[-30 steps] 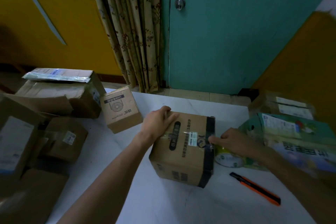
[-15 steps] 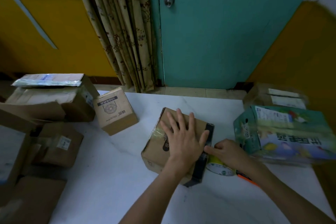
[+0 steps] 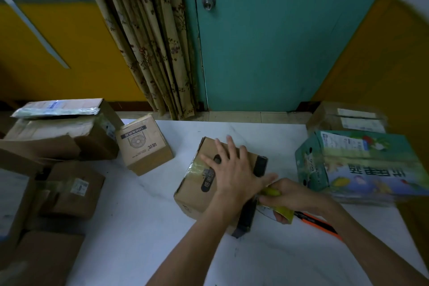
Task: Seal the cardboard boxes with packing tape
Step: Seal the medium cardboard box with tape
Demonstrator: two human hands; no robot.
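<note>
On table [image 3: 139,216] — left hand [image 3: 234,172] spread flat atop closed cardboard box [image 3: 192,195] (contents hidden); right hand [image 3: 299,197] grips tape roll [image 3: 284,212].

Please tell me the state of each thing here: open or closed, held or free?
Centre box: closed, left hand pressing flat on top.
Tape roll: gripped by right hand, at the box's right end.
Utility knife: lying free on the table.
Fan box: closed.
Large box at left: flaps open.
Door: closed.
</note>
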